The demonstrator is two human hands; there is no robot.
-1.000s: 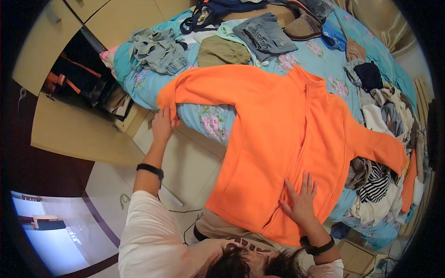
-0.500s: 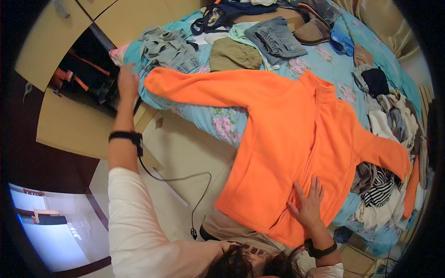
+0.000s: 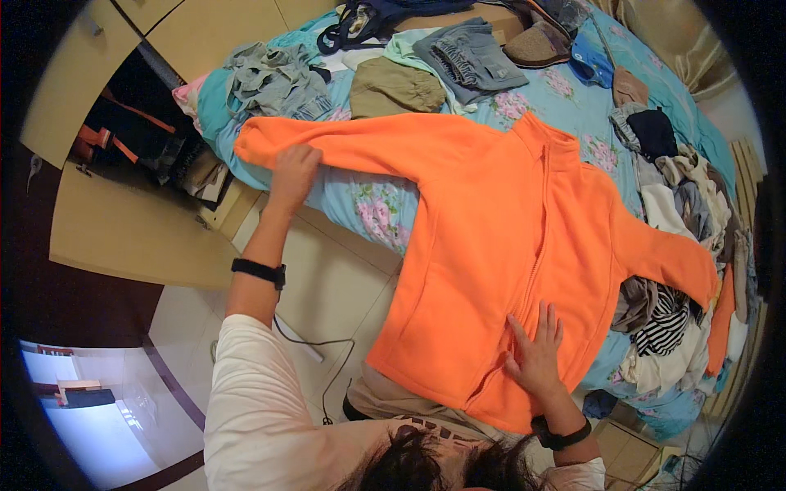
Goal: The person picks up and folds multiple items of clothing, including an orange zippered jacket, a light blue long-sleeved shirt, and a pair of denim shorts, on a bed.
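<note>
An orange zip-up fleece jacket (image 3: pixel 483 262) lies spread front side up across the bed's edge, its lower hem reaching over my lap. Its collar points away from me, and both sleeves stretch out sideways. At the left sleeve, near the cuff, my left hand (image 3: pixel 296 168) is closed on the lower edge of the cloth. My right hand (image 3: pixel 538 352) rests open on the jacket's lower front beside the zipper, fingers spread. Each of my wrists has a black band.
The bed (image 3: pixel 381 209) has a blue floral sheet. Folded grey jeans (image 3: pixel 475 61), khaki cloth (image 3: pixel 397 88) and a crumpled grey garment (image 3: pixel 274 82) lie beyond the jacket. Mixed clothes (image 3: pixel 688 196) are heaped at right. An open cabinet (image 3: pixel 139 233) stands left; a black cable (image 3: pixel 340 368) hangs near my left arm.
My left hand has moved right and slightly down, from beyond the cuff onto the sleeve, and its fingers have closed there. My right hand stays on the jacket front. The view has shifted slightly.
</note>
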